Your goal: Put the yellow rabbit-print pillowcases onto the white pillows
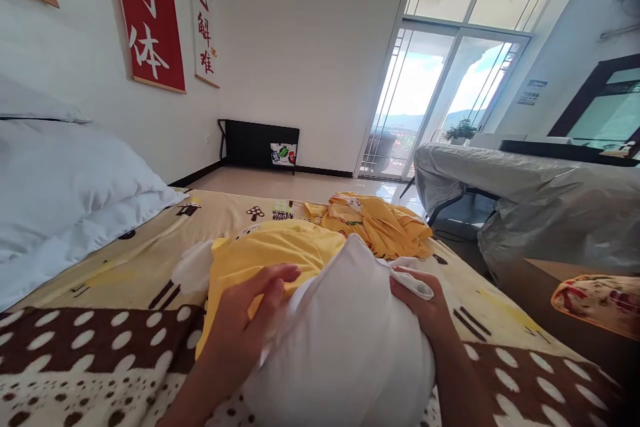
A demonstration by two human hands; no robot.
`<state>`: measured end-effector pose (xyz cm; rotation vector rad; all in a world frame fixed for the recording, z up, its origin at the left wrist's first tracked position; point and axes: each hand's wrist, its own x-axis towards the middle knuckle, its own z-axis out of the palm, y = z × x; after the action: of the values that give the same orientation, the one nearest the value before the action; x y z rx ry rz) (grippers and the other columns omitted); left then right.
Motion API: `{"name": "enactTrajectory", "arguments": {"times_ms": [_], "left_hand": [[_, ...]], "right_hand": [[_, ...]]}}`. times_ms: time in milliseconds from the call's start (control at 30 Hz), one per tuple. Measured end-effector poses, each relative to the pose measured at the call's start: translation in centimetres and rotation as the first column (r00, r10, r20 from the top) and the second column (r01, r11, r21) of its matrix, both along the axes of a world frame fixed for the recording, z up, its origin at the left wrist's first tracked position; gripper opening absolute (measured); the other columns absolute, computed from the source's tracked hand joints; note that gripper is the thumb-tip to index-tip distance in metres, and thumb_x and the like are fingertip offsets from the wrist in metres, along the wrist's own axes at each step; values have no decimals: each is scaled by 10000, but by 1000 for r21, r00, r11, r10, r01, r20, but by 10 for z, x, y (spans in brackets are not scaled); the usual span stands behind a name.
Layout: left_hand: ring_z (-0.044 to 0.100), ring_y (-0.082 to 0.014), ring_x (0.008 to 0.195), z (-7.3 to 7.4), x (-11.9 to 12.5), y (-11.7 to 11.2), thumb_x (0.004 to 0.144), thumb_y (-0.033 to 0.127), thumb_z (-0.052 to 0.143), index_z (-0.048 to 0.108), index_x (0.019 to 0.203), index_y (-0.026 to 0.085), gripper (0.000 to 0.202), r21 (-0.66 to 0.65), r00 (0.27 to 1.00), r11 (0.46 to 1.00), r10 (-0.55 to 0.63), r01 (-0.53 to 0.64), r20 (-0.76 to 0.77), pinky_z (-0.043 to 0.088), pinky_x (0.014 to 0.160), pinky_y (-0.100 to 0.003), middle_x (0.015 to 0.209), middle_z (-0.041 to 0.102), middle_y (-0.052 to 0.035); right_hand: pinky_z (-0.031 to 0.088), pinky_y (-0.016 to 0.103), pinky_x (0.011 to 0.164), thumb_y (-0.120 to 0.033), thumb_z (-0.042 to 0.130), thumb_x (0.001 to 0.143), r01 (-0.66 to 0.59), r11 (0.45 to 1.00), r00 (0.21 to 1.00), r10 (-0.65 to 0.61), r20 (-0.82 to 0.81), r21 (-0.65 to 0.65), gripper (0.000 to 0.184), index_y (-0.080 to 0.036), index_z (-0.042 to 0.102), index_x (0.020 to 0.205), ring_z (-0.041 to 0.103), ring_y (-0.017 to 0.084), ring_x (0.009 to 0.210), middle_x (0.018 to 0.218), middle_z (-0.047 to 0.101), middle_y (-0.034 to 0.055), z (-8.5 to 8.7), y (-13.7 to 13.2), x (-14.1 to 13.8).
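A plump white pillow (345,347) stands close in front of me on the bed, one corner pointing up. My right hand (423,297) grips its right side near a folded white edge. Beside the pillow's upper left side is my left hand (255,310), its fingers stretched out and its thumb apart from them. That hand is over a yellow cloth (280,247), which lies spread just behind the pillow. Farther back, a crumpled orange-yellow cloth (380,220) with printed figures rests on the bed.
A patterned cream and brown blanket (150,260) covers the bed. White pillows (75,180) are piled at the left. A plastic-covered table (540,193) and a cardboard box (525,293) with patterned cloth stand to the right. A black folded table (250,143) leans against the far wall.
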<state>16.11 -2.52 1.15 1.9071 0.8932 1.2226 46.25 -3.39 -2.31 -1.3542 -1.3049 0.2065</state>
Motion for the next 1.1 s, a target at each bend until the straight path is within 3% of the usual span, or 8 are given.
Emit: {"name": "enactTrajectory", "arguments": {"times_ms": [67, 167, 367, 467, 567, 800, 933, 1100], "left_hand": [[536, -270, 1190, -1, -2, -14, 852, 574, 469, 490, 1320, 279, 554, 54, 1000, 998, -26, 25, 14, 470, 966, -376, 1346, 543, -66], [462, -320, 1266, -5, 10, -27, 768, 629, 558, 307, 1439, 280, 797, 82, 991, 997, -4, 15, -137, 401, 1038, -448, 1431, 450, -85], [489, -285, 1237, -12, 34, -1, 892, 548, 388, 297, 1412, 213, 624, -177, 962, 970, 121, -168, -245, 385, 1021, -451, 1363, 511, -120], [428, -270, 1297, -17, 34, 13, 907, 540, 353, 301, 1404, 202, 604, -243, 959, 954, 108, -174, -263, 331, 1060, -436, 1411, 462, -122], [406, -254, 1318, -21, 33, 18, 925, 515, 316, 339, 1380, 201, 553, -242, 960, 961, 63, -132, -272, 325, 1059, -402, 1424, 449, -115], [625, -194, 908, -23, 36, 18, 955, 411, 293, 514, 1083, 222, 318, -190, 984, 980, -85, 54, -156, 441, 830, -308, 999, 676, -52], [613, -221, 840, -22, 35, 19, 937, 377, 326, 533, 950, 197, 274, -97, 941, 993, 25, -61, -337, 419, 739, -315, 898, 662, -73], [589, -223, 821, -17, 16, 28, 948, 347, 265, 557, 783, 190, 370, 21, 849, 977, 197, -214, -490, 406, 729, -335, 876, 640, -85]], "right_hand": [[443, 238, 518, -496, 716, 655, -50, 999, 998, 51, 32, -16, 314, -195, 640, 609, 548, 146, 558, 586, 603, -1, 2, -2, -11], [430, 228, 530, -469, 640, 757, -124, 992, 982, 126, 144, -21, 334, -196, 576, 574, 524, 129, 562, 576, 563, -10, 6, -7, -29], [448, 224, 554, -367, 607, 816, -138, 987, 952, 110, 285, 80, 167, -206, 576, 787, 571, 128, 612, 683, 613, -14, 21, -18, -53], [505, 235, 636, -334, 613, 822, -99, 977, 944, 31, 330, 190, 272, -222, 559, 1065, 643, 147, 724, 854, 681, 8, 25, -26, -64], [522, 249, 751, -277, 572, 858, -68, 965, 884, -61, 464, 255, 299, -244, 552, 1154, 668, 159, 853, 988, 700, 27, 27, -36, -78], [529, 340, 870, -385, 459, 917, -40, 998, 661, 64, 747, -50, 475, -339, 416, 1388, 603, 208, 1119, 1322, 571, 12, 31, -44, -98], [543, 386, 834, -430, 460, 910, 35, 974, 591, 159, 791, -222, 476, -383, 426, 1383, 645, 224, 1028, 1225, 637, 22, 26, -43, -96], [547, 402, 787, -449, 451, 907, 53, 955, 531, 219, 819, -291, 440, -459, 445, 1348, 665, 237, 964, 1123, 681, 24, 21, -48, -98]]}}
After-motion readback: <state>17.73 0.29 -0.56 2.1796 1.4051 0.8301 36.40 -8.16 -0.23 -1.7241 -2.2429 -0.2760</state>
